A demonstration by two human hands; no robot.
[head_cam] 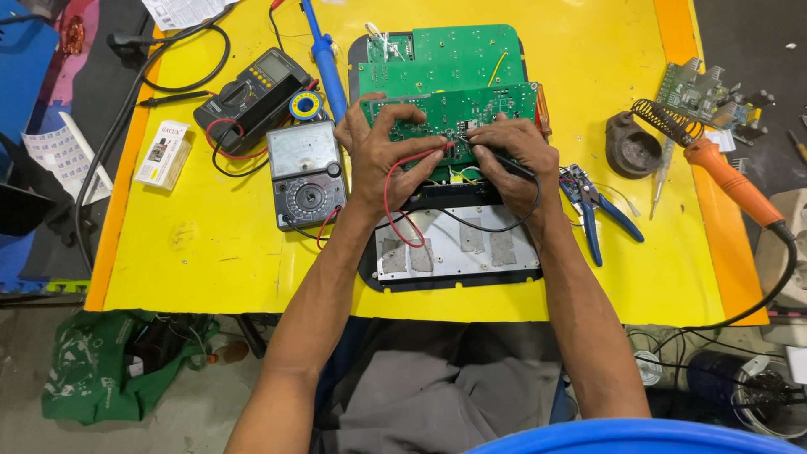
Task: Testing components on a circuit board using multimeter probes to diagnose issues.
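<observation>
left hand point(378, 155) pinches red probe point(437, 150) on green circuit board point(454, 113); right hand point(513, 160) grips black probe point(513, 164) beside it; analog meter point(305, 172) left.

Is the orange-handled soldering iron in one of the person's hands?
No, the soldering iron lies on the table's right side, apart from both hands on the green circuit board.

Bare forearms, no sleeves, watch or rings, lead to the left hand point(376, 155) and right hand point(514, 160); grey trousers below.
</observation>
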